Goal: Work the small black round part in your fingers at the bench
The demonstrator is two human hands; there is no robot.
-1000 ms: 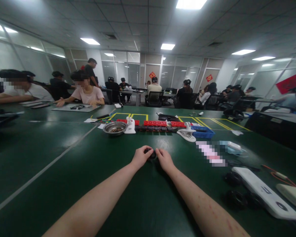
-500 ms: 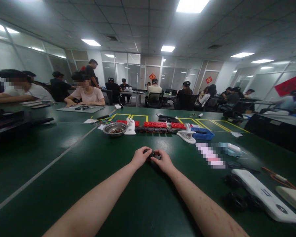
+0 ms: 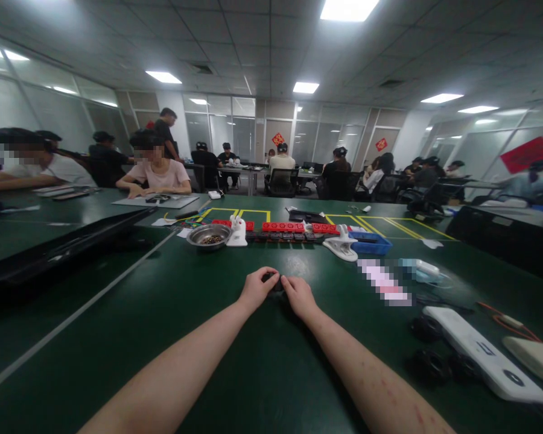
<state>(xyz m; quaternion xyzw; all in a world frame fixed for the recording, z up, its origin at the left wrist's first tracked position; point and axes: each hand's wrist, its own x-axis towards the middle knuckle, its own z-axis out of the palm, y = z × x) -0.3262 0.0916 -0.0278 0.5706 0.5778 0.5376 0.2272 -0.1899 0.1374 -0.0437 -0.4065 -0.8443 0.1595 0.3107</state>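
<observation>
Both hands meet over the green table (image 3: 235,374), around a small black part (image 3: 277,283) that they mostly cover; its kind does not show. My left hand (image 3: 257,288) has its fingers wrapped round the part's left side, thumb pressed on it. From the right, my right hand (image 3: 298,294) grips it with thumb and fingers bent. Beyond the hands lies a row of red blocks (image 3: 283,227) with black pieces (image 3: 289,237) in front. A metal bowl (image 3: 208,237) of small bits stands to the left of the row, beside a white clamp stand (image 3: 238,232).
Right of the row are another white clamp (image 3: 341,246) and a blue tray (image 3: 371,243). Nearer on the right lie a white device (image 3: 484,352) with black round parts (image 3: 428,363), and an orange cable (image 3: 509,320). A long black panel (image 3: 67,244) reaches in from the left. Co-workers sit beyond.
My right thumb and fingers have closed in against the black part, hiding more of it. At the left, the long black panel has swung further into view over the table.
</observation>
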